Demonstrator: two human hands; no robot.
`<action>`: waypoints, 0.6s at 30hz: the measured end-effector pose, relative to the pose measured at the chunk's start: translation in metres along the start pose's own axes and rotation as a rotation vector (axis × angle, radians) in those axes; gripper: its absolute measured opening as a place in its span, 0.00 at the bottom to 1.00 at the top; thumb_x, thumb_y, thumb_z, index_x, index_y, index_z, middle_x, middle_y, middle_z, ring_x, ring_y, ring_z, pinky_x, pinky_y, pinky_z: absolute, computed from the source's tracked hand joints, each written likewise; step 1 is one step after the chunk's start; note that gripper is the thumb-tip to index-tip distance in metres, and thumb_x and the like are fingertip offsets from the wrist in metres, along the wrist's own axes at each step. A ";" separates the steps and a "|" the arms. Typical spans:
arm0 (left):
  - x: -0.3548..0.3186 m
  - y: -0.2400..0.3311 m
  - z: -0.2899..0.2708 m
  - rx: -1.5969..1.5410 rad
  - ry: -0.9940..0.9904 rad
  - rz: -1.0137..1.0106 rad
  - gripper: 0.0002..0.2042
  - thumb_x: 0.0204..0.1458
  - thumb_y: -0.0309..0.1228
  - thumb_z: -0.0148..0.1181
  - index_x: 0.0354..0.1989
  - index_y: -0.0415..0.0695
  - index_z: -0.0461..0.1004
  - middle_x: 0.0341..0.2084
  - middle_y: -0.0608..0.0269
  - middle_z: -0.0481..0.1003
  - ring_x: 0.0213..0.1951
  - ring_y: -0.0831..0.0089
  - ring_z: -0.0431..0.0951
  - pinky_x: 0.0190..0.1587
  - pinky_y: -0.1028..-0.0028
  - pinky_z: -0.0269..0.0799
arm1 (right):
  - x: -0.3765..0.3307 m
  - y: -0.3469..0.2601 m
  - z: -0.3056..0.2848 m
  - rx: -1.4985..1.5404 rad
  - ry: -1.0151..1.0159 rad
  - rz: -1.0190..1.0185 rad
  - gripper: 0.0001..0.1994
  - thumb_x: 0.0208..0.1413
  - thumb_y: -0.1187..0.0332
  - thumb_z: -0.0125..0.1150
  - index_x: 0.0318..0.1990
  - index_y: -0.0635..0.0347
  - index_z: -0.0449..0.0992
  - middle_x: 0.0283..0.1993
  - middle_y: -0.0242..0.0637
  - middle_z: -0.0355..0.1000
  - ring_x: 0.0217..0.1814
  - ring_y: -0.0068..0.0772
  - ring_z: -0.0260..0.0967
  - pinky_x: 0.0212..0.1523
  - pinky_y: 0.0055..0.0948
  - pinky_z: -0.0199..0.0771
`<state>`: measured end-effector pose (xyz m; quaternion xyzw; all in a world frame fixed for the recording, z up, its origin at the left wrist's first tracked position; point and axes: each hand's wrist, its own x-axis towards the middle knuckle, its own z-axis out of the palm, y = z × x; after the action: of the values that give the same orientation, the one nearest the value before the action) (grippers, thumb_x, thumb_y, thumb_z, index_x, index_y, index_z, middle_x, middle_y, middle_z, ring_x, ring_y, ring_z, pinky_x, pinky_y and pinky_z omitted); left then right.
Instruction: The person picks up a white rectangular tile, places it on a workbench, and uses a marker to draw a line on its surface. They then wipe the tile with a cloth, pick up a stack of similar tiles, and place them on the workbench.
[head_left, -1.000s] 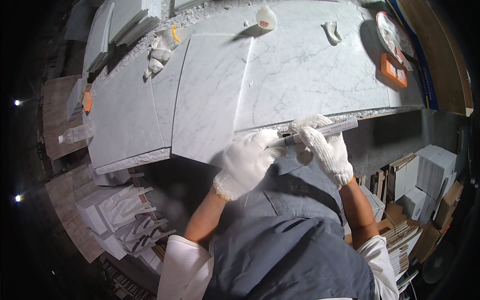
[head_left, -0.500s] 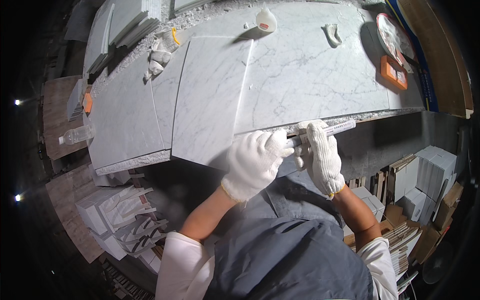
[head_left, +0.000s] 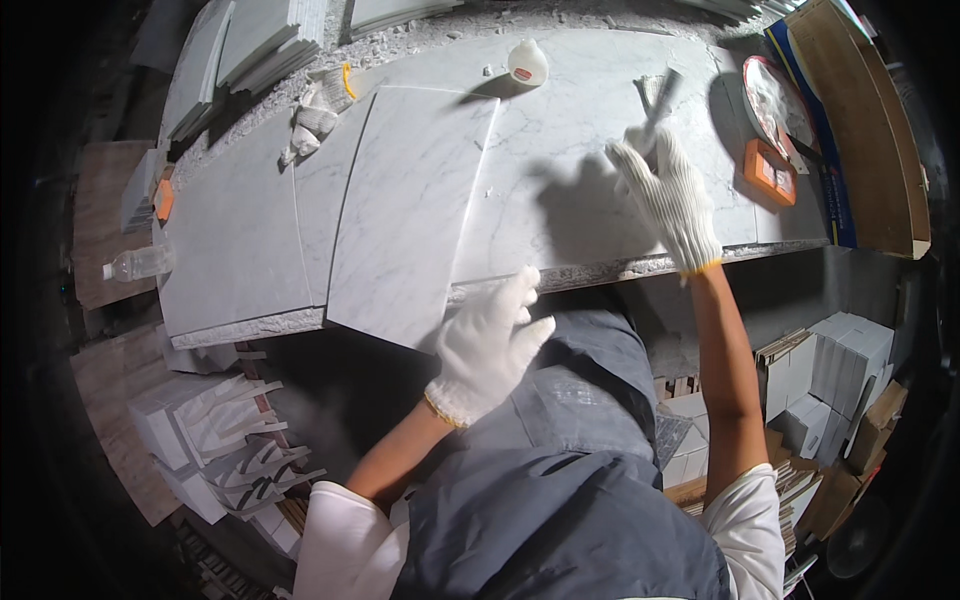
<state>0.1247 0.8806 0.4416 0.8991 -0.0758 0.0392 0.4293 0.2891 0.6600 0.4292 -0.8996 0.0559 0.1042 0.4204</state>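
Over the marble top, my white-gloved right hand (head_left: 668, 195) is closed around a slim marker pen (head_left: 664, 98). One end of the pen sticks up past the fingers, grey and blurred; the rest is hidden by the glove. A worn knitted glove (head_left: 651, 88) lies just behind it. My left hand (head_left: 490, 345), gloved too, is open at the near edge, with nothing seen in it. Beside it a loose marble tile (head_left: 410, 200) lies on top of the larger marble slab (head_left: 570, 130), its near corner jutting past the edge.
A squat white bottle (head_left: 528, 65) stands at the back, and a crumpled glove (head_left: 318, 112) lies left of the tile. To the right are an orange box (head_left: 770, 172), a round white-filled container (head_left: 775, 100) and a cardboard box (head_left: 855, 120). A clear bottle (head_left: 140, 263) lies far left.
My hands have come apart. The right hand has carried the pen away over the slab; the left has let go, dropped slightly toward me and opened.
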 end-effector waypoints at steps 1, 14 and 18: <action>-0.002 0.002 0.000 -0.004 -0.008 0.033 0.28 0.52 0.34 0.72 0.61 0.40 0.71 0.40 0.56 0.82 0.32 0.68 0.84 0.37 0.71 0.80 | 0.012 0.002 0.001 -0.141 0.072 -0.080 0.31 0.60 0.44 0.65 0.57 0.62 0.73 0.33 0.38 0.80 0.36 0.34 0.80 0.40 0.35 0.78; -0.010 0.019 0.023 0.210 -0.325 0.465 0.08 0.58 0.39 0.61 0.31 0.52 0.74 0.21 0.69 0.70 0.26 0.71 0.77 0.28 0.70 0.71 | -0.024 0.052 0.030 0.259 0.458 -0.363 0.17 0.61 0.72 0.67 0.57 0.62 0.78 0.44 0.39 0.77 0.42 0.28 0.75 0.46 0.28 0.78; 0.001 0.022 0.041 0.334 -0.509 0.494 0.11 0.58 0.43 0.60 0.27 0.54 0.71 0.20 0.69 0.70 0.25 0.71 0.77 0.28 0.69 0.72 | -0.026 0.049 0.029 0.186 0.573 -0.444 0.11 0.63 0.73 0.65 0.52 0.64 0.81 0.38 0.37 0.78 0.38 0.24 0.75 0.42 0.25 0.77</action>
<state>0.1224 0.8348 0.4328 0.8923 -0.3866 -0.0709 0.2220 0.2505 0.6513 0.3804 -0.8404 -0.0161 -0.2509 0.4801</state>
